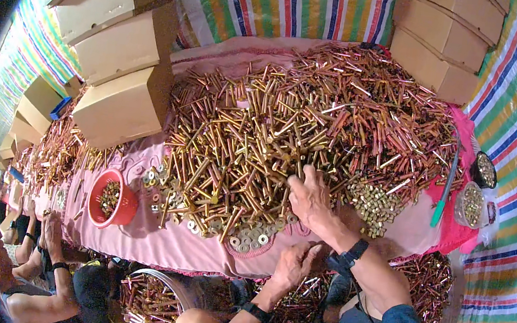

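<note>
My right hand [311, 200] reaches over the near edge of a big pile of brassy bolts [255, 135]. Its fingers are curled down and closed on a bolt at the pile; the fingertips are partly hidden. Lower down, at the table's front edge, my left hand [294, 264] is half curled, with the thumb lying along the fingers. Whatever it holds, if anything, is hidden. Flat washers [248, 237] lie in a patch between the pile and the front edge. Small brass-coloured nuts [373, 209] are heaped just right of my right hand.
A red plastic basket [125, 203] holds small parts at left. Cardboard boxes [122, 104] are stacked behind it, more [441, 61] at back right. A green-handled tool [440, 208] and a clear tub [471, 206] lie right. More bolts [152, 301] fill containers below. A co-worker's arm [63, 279] is at far left.
</note>
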Available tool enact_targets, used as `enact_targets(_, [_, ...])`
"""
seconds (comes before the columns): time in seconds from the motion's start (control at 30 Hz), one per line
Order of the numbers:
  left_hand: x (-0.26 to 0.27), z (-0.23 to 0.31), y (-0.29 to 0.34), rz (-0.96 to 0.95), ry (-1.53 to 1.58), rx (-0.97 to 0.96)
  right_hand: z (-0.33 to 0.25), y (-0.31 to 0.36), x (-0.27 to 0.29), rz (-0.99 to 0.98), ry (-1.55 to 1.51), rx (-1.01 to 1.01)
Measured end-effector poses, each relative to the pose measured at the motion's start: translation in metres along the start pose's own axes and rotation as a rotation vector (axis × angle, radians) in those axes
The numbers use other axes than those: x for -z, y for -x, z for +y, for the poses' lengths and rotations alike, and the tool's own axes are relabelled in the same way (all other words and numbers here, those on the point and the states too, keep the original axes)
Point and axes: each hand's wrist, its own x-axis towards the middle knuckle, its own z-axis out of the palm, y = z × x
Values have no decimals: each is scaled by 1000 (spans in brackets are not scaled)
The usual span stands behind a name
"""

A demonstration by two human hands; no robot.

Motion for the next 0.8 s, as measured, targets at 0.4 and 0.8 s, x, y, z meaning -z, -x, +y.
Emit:
enact_targets(0.4, [-1, 19, -10, -39, 146, 16, 27, 71, 42, -11, -74, 143])
enact_targets(0.8, [-7, 12, -4, 190, -36, -92, 32, 77, 55, 83, -171, 61])
